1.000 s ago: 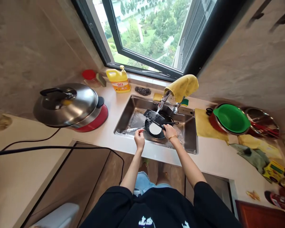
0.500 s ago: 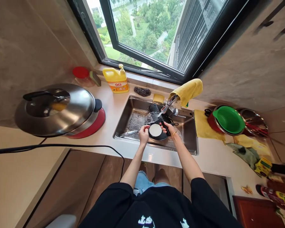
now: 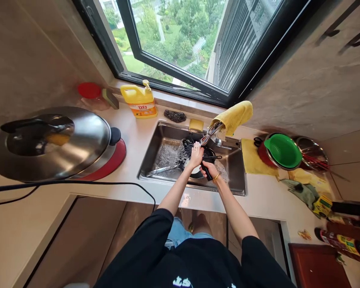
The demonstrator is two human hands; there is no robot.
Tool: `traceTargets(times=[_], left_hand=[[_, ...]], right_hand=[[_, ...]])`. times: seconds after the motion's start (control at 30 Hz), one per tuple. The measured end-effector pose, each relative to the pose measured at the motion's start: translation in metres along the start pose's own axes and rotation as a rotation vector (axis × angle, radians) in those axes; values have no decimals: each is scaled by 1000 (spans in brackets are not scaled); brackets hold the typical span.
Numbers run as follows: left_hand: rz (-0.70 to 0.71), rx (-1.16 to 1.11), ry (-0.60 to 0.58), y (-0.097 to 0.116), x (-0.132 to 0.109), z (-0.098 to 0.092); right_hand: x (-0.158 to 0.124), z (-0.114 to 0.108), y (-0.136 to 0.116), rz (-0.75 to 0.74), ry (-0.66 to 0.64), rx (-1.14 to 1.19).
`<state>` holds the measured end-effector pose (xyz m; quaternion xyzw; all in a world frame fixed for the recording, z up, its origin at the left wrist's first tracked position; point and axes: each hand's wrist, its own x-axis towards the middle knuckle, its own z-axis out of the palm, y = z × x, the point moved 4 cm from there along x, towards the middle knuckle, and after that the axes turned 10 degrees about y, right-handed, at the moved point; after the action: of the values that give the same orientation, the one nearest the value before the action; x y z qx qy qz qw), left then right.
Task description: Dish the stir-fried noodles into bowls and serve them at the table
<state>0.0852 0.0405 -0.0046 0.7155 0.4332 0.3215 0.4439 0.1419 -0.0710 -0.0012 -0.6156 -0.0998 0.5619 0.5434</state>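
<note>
My right hand (image 3: 209, 170) is closed round the black handle of a small frying pan (image 3: 195, 173), held low over the sink. My left arm and hand hide most of the pan; a pale round patch of it shows. Just below the faucet spout (image 3: 210, 133), my left hand (image 3: 196, 155) has its fingers stretched toward the outlet, in the running water. Whether those fingers touch the spout is hard to see. Dark cookware (image 3: 209, 154) lies in the sink (image 3: 237, 176) behind my hands. A long metal-handled utensil (image 3: 160, 170) rests at the sink's left front.
A yellow cloth (image 3: 237, 116) drapes over the faucet. Behind the sink are a detergent jug (image 3: 141, 102), a steel scourer (image 3: 174, 116) and a sponge (image 3: 196, 125). A large lidded pan (image 3: 93, 140) stands left; a green colander (image 3: 283, 150) sits right. A black cable (image 3: 108, 183) crosses the counter.
My left hand has left the pan's rim and moved up to the faucet's outlet. My right hand still grips the handle, and the pan is now mostly covered from view.
</note>
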Motion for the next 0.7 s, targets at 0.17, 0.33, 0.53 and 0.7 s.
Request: traceTargets(times=[0.17, 0.33, 0.53, 0.7], left_hand=[[-105, 106, 99, -14, 32, 24], [-57, 232, 75, -26, 42, 20], [-317, 331, 151, -84, 50, -53], [-389, 379, 313, -98, 43, -96]], right_hand=[[1, 15, 3, -16, 32, 42], [-5, 16, 6, 63, 49, 117], [-31, -10, -4, 126, -6, 158], [-16, -17, -15, 189, 1, 244]])
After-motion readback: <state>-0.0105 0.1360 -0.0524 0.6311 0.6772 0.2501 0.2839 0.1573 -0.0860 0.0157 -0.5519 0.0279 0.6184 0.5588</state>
